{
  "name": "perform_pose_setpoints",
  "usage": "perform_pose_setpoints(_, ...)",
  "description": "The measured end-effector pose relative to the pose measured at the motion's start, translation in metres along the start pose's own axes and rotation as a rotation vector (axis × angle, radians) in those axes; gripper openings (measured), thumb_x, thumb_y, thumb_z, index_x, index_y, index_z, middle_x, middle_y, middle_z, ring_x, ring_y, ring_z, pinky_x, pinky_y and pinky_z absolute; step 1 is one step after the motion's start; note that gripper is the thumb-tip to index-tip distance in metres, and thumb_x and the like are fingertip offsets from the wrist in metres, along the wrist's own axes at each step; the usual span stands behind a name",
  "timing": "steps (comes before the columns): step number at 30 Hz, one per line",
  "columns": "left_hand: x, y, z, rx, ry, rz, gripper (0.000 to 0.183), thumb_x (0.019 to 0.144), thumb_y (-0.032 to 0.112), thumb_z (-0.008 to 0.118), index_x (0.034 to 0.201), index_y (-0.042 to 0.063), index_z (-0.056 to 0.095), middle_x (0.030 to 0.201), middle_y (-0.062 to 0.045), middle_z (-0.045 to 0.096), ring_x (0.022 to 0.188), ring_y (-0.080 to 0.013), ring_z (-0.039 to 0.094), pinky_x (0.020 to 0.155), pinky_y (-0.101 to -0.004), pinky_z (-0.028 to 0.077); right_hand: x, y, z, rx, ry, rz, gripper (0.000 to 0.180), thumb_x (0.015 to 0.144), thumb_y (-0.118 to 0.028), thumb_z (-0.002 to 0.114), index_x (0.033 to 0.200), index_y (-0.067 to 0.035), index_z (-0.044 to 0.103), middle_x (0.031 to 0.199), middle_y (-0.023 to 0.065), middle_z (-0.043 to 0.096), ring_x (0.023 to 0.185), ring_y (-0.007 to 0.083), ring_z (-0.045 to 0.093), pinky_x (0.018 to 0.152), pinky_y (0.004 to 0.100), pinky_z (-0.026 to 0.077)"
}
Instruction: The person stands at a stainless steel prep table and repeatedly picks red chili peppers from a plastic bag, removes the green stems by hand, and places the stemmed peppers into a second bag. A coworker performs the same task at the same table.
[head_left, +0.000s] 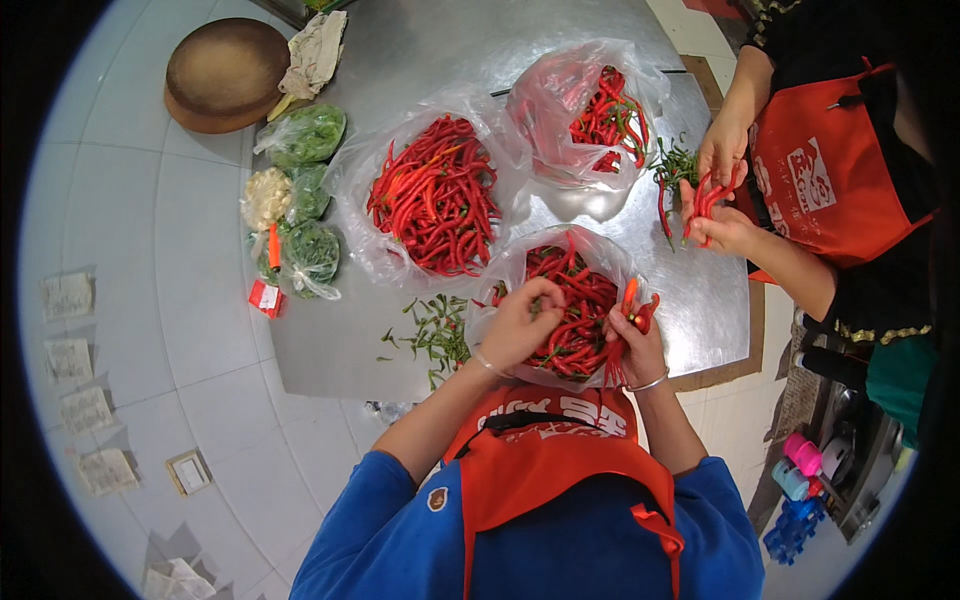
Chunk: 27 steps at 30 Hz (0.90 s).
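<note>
Right in front of me, a clear plastic bag (480, 330) holds long red chili peppers (574, 330). My right hand (637, 345) grips several of these peppers at the bag's right side, their ends pointing up past the fingers. Over the left part of the same bag, my left hand (529, 322) has its fingers curled inward. A bit of green shows by its fingertips, but whether they pinch it is unclear. Left of the bag lies a loose pile of green chili stems (437, 330) on the metal table (337, 360).
Beyond stand a big open bag of red chilies (435, 195) and another bag (555, 112). Bagged greens (311, 251), garlic (266, 196) and an orange-handled tool (274, 246) line the left edge. At right, a co-worker's hands (716, 217) hold chilies near a stem pile (675, 161).
</note>
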<state>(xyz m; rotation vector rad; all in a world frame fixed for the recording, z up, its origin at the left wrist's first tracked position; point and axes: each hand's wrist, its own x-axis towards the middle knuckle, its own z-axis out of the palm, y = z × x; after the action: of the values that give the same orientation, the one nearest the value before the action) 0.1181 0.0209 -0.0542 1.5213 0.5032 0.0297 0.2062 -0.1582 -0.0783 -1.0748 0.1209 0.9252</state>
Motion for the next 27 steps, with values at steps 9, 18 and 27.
perform_pose_setpoints(9, 0.049, -0.051, 0.024, 0.944, 0.141, 0.030, 0.033, 0.077, 0.031, 0.067, 0.085, 0.001, 0.056, 0.076, -0.016, 0.061, 0.072, -0.0363, 0.058, 0.064, -0.0441, 0.046, -0.015, 0.015, 0.009, 0.039, 0.103, 0.080, 0.013, 0.085, -0.007, 0.062, 0.096, -0.002, 0.055, 0.081, 0.0037, 0.058, 0.073, 0.0129, 0.057, 0.069, 0.0245, 0.046)
perform_pose_setpoints(18, -0.007, 0.014, -0.007, 0.406, -0.018, 0.102, 0.014, 0.082, 0.014, 0.060, 0.087, 0.003, 0.052, 0.066, -0.007, 0.049, 0.059, -0.0131, 0.045, 0.056, -0.0282, 0.039, -0.028, -0.009, 0.016, -0.208, 0.048, -0.336, 0.022, 0.083, -0.004, 0.062, 0.105, -0.003, 0.056, 0.094, 0.0041, 0.060, 0.083, 0.0110, 0.057, 0.075, 0.0247, 0.047)
perform_pose_setpoints(27, -0.035, -0.019, -0.016, -0.123, -0.060, -0.087, 0.020, 0.095, 0.025, 0.049, 0.085, 0.008, 0.053, 0.067, 0.007, 0.045, 0.056, -0.0027, 0.038, 0.049, -0.0187, 0.031, -0.076, -0.084, 0.119, -0.974, -0.381, -1.046, 0.026, 0.071, 0.001, 0.058, 0.097, -0.002, 0.058, 0.079, 0.0087, 0.058, 0.069, 0.0221, 0.056, 0.070, 0.0327, 0.048)
